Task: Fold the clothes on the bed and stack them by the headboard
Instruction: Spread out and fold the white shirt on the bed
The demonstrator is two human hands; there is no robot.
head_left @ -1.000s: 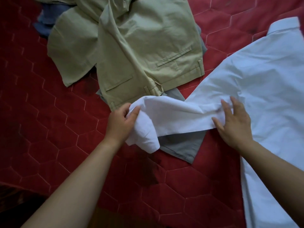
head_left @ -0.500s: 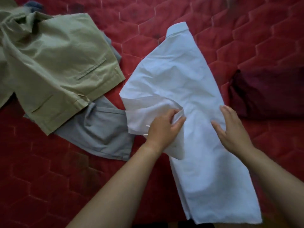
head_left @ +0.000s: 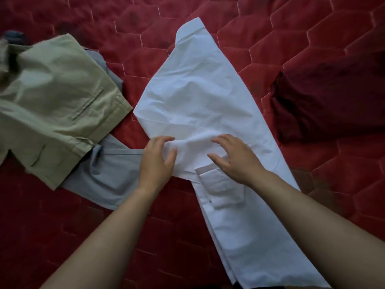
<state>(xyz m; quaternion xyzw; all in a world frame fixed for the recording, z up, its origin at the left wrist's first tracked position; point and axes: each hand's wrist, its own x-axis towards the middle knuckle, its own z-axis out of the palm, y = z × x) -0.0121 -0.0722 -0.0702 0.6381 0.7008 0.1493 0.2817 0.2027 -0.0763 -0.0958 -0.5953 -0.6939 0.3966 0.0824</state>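
Note:
A white shirt (head_left: 200, 94) lies on the red quilted bed, collar away from me, folded into a long narrow strip. Its sleeve is folded across the body, with the cuff (head_left: 218, 184) showing below my hands. My left hand (head_left: 157, 159) rests on the shirt's left edge, fingers loosely spread over the sleeve fold. My right hand (head_left: 233, 157) lies flat on the cloth with fingers apart, just right of the left hand. Neither hand pinches the cloth.
Khaki shorts (head_left: 56, 105) lie at the left, on top of a grey garment (head_left: 108, 174). A dark maroon folded garment (head_left: 329, 101) sits at the right. A blue item (head_left: 14, 36) peeks out at the far left. The red quilt (head_left: 270, 28) stretches beyond the collar.
My left hand carried the sleeve rightward across the shirt body and let it go; it now lies folded on the shirt. The view has shifted right, so the shorts sit farther left.

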